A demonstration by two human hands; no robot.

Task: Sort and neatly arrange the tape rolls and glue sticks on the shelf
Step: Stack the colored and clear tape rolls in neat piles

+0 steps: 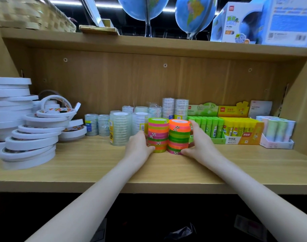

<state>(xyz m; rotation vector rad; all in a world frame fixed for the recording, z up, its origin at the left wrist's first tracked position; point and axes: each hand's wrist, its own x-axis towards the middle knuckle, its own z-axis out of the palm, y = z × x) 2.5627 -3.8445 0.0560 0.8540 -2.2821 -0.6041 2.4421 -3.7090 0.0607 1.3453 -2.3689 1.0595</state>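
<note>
Two stacks of neon tape rolls stand side by side at the middle of the wooden shelf (96,165). My left hand (138,145) grips the left neon stack (158,133) from its left side. My right hand (200,144) grips the right neon stack (179,135) from its right, thumb at the base. Clear tape stacks (120,128) stand just left and behind. Green glue sticks (210,126) and yellow glue sticks (238,128) sit in display boxes to the right.
Untidy piles of white tape rolls (32,135) fill the shelf's left end. A box of pastel rolls (276,131) stands at the far right. Globes (194,13) and a wicker basket (30,14) rest on the shelf above.
</note>
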